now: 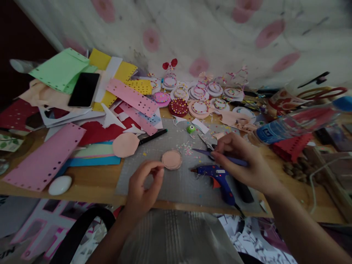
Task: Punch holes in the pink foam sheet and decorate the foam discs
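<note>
A peach paper disc [172, 160], seemingly layered, lies on the grey cutting mat [154, 183]. My left hand [144, 183] pinches its left edge between thumb and forefinger. Over the mat's right side, my right hand [242, 157] is closed around slim purple pointed tweezers [202, 151], whose tip points left toward the disc. Below that hand rests a blue hot glue gun [217, 174] with an orange trigger, nozzle to the left. Metal blades, perhaps of scissors [205, 141], and scattered small beads [187, 148] lie just beyond the tweezers.
Decorated paper discs [200, 107] crowd the back. Paper sheets [132, 96], a phone [84, 90] and a black marker [154, 136] are leftward, near another peach disc [125, 145]. A white oval object [59, 185] sits at the front left. A plastic bottle [297, 123] lies tilted at right.
</note>
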{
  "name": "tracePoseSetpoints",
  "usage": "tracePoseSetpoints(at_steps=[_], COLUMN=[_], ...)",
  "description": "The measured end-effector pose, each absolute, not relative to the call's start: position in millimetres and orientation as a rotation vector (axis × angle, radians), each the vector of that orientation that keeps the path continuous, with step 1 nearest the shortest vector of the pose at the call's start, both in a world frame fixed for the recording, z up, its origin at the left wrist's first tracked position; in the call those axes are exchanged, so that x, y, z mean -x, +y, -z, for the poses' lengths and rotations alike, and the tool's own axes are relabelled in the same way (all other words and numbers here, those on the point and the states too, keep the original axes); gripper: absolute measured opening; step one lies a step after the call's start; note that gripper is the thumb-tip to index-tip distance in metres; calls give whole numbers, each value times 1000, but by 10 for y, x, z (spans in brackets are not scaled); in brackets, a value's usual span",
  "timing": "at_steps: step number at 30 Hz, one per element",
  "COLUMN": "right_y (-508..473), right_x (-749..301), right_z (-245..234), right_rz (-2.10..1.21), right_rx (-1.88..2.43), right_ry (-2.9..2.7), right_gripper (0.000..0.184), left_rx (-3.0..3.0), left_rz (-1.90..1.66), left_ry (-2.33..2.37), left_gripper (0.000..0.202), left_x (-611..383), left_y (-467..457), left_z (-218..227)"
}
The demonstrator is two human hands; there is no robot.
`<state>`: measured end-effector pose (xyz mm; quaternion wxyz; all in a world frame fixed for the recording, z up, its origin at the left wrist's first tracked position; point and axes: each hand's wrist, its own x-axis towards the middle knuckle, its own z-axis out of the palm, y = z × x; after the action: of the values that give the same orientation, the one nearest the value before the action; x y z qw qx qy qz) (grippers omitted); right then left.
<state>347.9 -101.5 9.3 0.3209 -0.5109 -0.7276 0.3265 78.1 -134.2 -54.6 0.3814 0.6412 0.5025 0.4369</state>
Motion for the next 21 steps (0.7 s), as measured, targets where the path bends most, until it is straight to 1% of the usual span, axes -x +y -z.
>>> tracePoseSetpoints(at_steps=[4, 7, 9, 12, 14, 17, 21], right_y=[-1237, -1373, -1442, -1514, -1547, -1587, -1649], right_x=[-3307, -3211, -3169, -3136, -3133, -3146, -3167], right_z=[-235, -285, -291, -283, -280, -290, -284], right_rz=[-942, -994, -1013, -1007, -1017, -1027, -999], right_rx=[1299, 1276, 1265, 1266, 1265, 1253, 1209], right_ry=[-1790, -1752, -1752, -1765, -1763, -1734, -1723], right_gripper=[10, 11, 11, 10, 9, 10, 15], left_rx=[-1716, -1687, -1647, -1616, -1597, -1469, -1194], left_rz=[-1163, -1159, -1155, -1146, -1122, -1082, -939], left_ry=[1163, 1062, 1013, 1003, 1010, 1004, 987], left_gripper=[17, 20, 18, 10, 8, 8, 13], left_x=[-997, -1083, -1103, -1094, -1073, -1027, -949], left_y=[-1318, -1318, -1339, -1387, -1416, -1447, -1484], left_z=[354, 305, 295, 274, 248, 203, 146])
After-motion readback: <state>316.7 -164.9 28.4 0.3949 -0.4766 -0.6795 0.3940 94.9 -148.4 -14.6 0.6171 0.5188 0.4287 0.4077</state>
